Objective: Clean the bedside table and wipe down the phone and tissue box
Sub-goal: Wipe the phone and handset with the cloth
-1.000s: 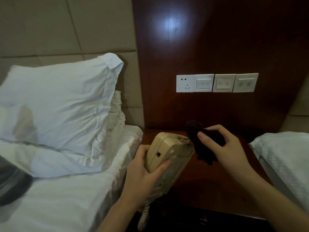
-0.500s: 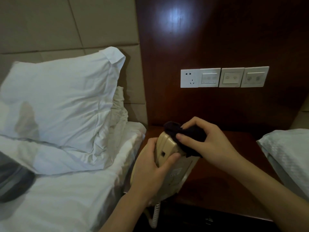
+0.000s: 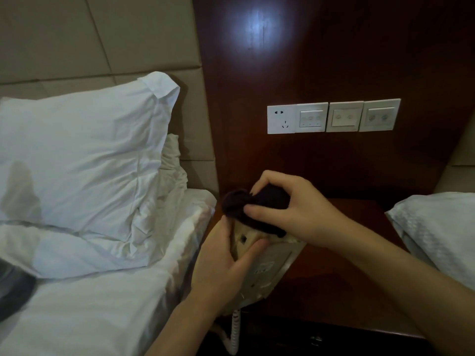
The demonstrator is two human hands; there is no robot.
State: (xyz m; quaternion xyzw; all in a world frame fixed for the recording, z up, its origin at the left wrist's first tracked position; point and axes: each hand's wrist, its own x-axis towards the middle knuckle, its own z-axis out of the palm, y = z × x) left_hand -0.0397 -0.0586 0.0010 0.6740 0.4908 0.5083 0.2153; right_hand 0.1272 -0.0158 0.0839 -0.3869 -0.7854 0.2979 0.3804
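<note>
Phone is looking light, hard and smooth to me, a hollow plastic body tilted up off the wooden surface, its coiled cord dangling below my wrists. I judge its long edges the safest hold, since the casing may slip. My left hand is gripping its left edge, thumb lying across the top face, fingers wrapped behind. My right hand is clutching a dark cloth, soft and bunched, fingers curled round it, pressing it onto the phone's upper end just above my left thumb. I am seeing no tissue box.
</note>
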